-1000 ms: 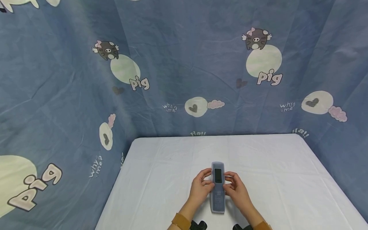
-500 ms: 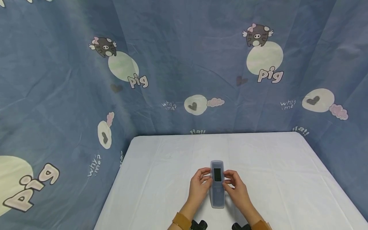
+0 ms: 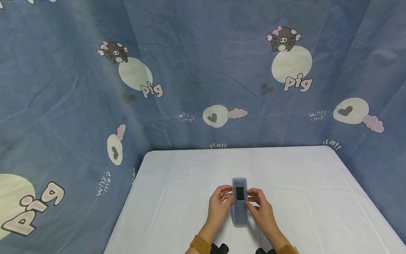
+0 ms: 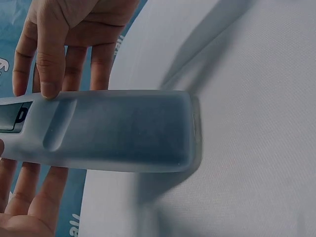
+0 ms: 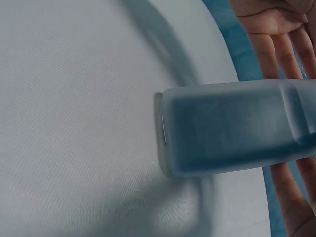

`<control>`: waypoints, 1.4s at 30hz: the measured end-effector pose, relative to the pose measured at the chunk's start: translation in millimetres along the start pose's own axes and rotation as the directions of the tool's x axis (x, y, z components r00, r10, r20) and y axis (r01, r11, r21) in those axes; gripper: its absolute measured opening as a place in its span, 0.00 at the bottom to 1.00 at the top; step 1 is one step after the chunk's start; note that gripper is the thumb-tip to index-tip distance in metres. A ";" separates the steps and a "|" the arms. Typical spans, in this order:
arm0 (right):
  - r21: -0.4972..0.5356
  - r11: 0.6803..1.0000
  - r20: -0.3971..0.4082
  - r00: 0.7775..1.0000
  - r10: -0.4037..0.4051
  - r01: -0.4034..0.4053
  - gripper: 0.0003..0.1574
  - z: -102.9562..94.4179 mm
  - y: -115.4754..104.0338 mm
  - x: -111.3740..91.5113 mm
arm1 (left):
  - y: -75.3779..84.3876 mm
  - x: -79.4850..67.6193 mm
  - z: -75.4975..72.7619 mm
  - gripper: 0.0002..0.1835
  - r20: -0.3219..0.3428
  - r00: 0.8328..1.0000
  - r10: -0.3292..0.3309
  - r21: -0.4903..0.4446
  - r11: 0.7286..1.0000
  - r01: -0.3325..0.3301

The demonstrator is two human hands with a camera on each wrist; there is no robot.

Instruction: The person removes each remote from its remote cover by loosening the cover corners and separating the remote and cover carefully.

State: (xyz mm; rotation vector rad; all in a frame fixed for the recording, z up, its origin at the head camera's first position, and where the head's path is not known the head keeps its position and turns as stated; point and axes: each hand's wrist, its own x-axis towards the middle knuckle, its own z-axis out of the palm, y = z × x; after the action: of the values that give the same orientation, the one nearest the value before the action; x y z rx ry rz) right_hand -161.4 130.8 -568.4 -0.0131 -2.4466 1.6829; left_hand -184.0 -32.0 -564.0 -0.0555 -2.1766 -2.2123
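A slim grey-blue remote control (image 3: 239,213) with a dark screen (image 3: 240,193) stands between both hands, its lower end toward the person. It looks to be in a translucent, frosted cover (image 4: 133,131) with a shallow slanted groove across it. My left hand (image 3: 219,206) grips its left long side, thumb at the edge beside the screen. On the opposite side my right hand (image 3: 262,208) holds it the same way, thumb tip right at the edge near the groove. In both wrist views the other fingers reach under it.
A white-covered table (image 3: 301,183) lies beneath, with shadows of the remote and hands on it. A blue cloth (image 3: 190,70) printed with pigs hangs behind and at the sides. Dark wrist devices (image 3: 219,248) show at the bottom edge.
The remote's lower end has drawn up toward the hands, so it looks shorter. Faint button marks on its lower face have disappeared behind a smooth frosted surface. Both hands keep their hold.
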 end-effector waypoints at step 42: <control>-0.001 0.986 -0.042 0.985 -0.168 0.168 0.30 -15.3 -17.0 1.3 | 24.6 11.7 3.8 0.21 0.070 0.996 0.047 0.028 0.998 -0.049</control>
State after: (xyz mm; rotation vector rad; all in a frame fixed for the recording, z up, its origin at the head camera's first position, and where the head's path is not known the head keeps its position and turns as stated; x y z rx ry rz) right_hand -158.9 139.0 -547.1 0.1530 -2.3422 1.5978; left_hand -194.4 -28.6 -538.9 -0.1840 -2.2178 -2.1840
